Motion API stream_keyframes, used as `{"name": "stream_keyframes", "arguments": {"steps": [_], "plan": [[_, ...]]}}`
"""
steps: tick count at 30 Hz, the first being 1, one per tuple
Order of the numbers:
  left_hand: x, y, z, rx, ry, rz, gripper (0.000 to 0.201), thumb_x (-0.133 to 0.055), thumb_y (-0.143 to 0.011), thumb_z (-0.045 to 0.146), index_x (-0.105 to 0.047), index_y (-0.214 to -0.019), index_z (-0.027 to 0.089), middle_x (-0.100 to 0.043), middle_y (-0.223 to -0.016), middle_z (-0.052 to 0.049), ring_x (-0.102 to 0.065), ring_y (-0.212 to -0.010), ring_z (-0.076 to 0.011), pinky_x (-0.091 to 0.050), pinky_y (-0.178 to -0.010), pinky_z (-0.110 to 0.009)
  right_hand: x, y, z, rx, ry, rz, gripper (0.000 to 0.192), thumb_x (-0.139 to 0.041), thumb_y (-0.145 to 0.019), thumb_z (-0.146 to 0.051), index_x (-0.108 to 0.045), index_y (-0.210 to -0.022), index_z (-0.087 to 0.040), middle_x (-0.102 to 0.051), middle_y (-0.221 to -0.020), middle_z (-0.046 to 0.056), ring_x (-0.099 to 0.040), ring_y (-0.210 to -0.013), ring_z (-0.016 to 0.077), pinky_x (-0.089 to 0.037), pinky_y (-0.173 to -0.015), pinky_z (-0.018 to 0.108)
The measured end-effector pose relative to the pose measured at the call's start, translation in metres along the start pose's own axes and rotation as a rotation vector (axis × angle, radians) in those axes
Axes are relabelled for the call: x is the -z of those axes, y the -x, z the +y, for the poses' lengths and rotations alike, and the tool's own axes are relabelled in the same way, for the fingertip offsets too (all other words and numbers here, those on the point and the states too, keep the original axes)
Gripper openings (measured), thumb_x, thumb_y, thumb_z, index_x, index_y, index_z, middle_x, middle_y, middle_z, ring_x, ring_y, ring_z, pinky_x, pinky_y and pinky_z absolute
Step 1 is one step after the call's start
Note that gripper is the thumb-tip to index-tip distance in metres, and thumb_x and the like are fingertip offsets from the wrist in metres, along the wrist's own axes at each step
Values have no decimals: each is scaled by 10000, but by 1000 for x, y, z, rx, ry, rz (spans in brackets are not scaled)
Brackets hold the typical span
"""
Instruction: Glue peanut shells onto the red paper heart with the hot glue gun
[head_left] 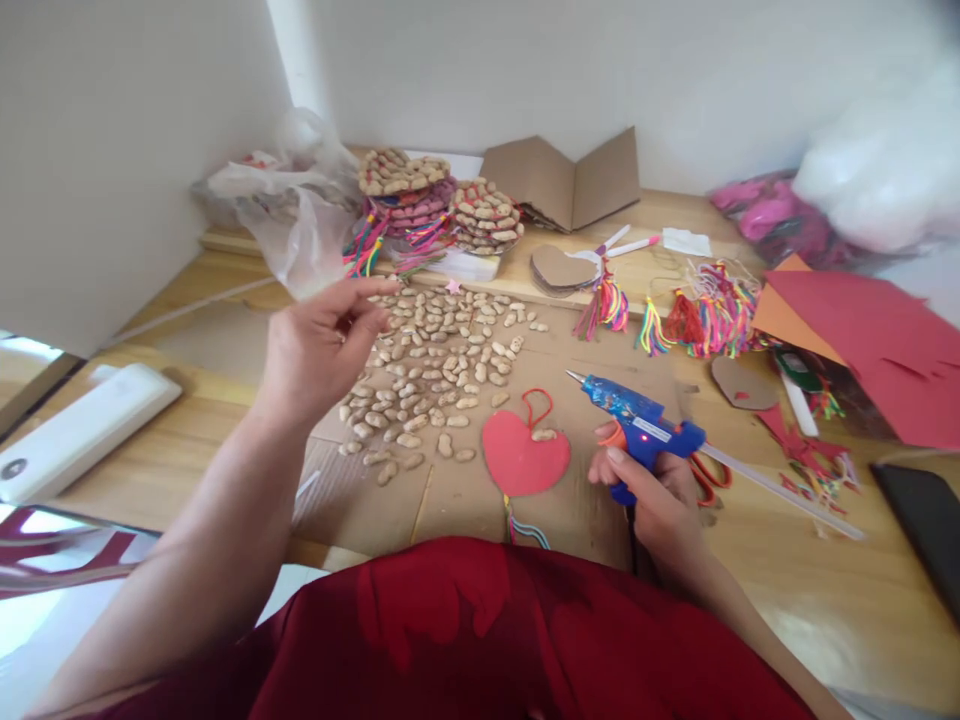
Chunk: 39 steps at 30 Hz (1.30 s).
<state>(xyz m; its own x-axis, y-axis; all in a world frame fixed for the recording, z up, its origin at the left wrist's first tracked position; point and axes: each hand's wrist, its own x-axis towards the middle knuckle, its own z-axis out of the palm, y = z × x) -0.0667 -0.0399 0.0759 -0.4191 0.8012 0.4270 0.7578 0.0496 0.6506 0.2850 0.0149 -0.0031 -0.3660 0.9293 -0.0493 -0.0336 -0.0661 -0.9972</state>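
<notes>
A light wooden table (187,440) stands against white walls, and a flat sheet of brown cardboard (465,500) lies on it in front of the person. The right hand (649,490) is closed around the handle of a blue hot glue gun (641,420), with one finger near the orange trigger; the metal tip of the gun points to the left, above the cardboard. Just beside it on the cardboard lies a red paper heart with a red cord loop (523,455), and one peanut sits on its upper right edge. The left hand (319,340) is raised over the table with the fingers loosely bent and the thumb near the fingertips; I cannot tell if it holds something small. Under and beyond this hand a big scatter of unshelled peanuts (435,375) is spread loose on the cardboard, not in any container. Further back a thin clear plastic bag (292,205) lies crumpled near the wall; its content is not clear. Beside the bag are stacks of finished peanut-covered hearts with coloured tassels (431,200). To the right lie loose multicoloured tassels (705,310) and sheets of red paper (877,340).
</notes>
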Motion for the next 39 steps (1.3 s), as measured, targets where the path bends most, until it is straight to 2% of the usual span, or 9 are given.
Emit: {"name": "stream_keyframes", "arguments": {"steps": [5,9,10,17,19,23,28,35,39], "plan": [[17,-8,-22,86,16,190,263,-579,-936,425,-738,-1055,253,-715,-774,40,-630,-689,-123,-517,-685,-275,1,-1,4,25,3,14,132,-681,-927,-299,-674,-1026,-211,-585,-694,-13,-583,-664,173,-456,-687,334],[3,-4,-48,-26,66,425,267,-579,-952,429,-735,-950,212,-626,-630,40,-548,-566,-95,-442,-575,-246,2,-2,6,8,-5,36,152,-693,-912,-305,-685,-1030,-208,-557,-673,-13,-567,-671,179,-448,-692,340],[-2,-3,-55,-52,74,445,276,-579,-955,430,-725,-903,202,-597,-594,39,-526,-540,-92,-423,-558,-246,2,-2,6,4,0,43,148,-694,-910,-308,-687,-1018,-206,-552,-667,-12,-567,-679,181,-440,-690,336],[-12,1,-80,-76,-42,465,353,-513,-991,409,-642,-752,183,-546,-562,29,-495,-508,-94,-414,-577,-230,2,-4,6,-4,0,47,135,-707,-895,-321,-664,-863,-198,-559,-658,-4,-571,-675,178,-438,-683,332],[-12,-1,-83,-98,-49,475,323,-475,-1010,371,-651,-822,176,-568,-589,25,-527,-537,-96,-429,-606,-221,1,-5,6,9,-4,48,140,-717,-887,-328,-665,-883,-198,-560,-652,-8,-570,-658,175,-445,-674,330],[-15,-5,-93,-126,-35,537,270,-415,-1021,287,-627,-1135,164,-613,-649,26,-553,-564,-99,-439,-632,-214,-1,-6,6,45,1,40,187,-718,-884,-351,-672,-991,-205,-553,-630,-20,-574,-636,171,-446,-645,316],[-18,-6,-110,-54,-54,565,300,-434,-999,291,-592,-1222,168,-629,-683,21,-565,-574,-107,-445,-642,-218,-5,-8,4,64,-38,48,193,-723,-877,-357,-664,-976,-202,-539,-600,-34,-561,-593,148,-446,-619,292],[-18,-5,-121,76,-23,680,306,-404,-1005,324,-615,-1150,157,-558,-595,38,-539,-542,-119,-437,-619,-225,-18,-8,1,51,-198,137,242,-775,-794,-355,-671,-932,-185,-517,-546,-49,-519,-527,126,-451,-574,270],[-19,-4,-121,155,-48,674,310,-372,-1012,322,-618,-1107,159,-508,-554,45,-533,-534,-126,-425,-604,-226,-22,-2,4,39,-233,127,248,-776,-799,-364,-668,-937,-189,-540,-562,-46,-538,-543,130,-457,-581,270]]}}
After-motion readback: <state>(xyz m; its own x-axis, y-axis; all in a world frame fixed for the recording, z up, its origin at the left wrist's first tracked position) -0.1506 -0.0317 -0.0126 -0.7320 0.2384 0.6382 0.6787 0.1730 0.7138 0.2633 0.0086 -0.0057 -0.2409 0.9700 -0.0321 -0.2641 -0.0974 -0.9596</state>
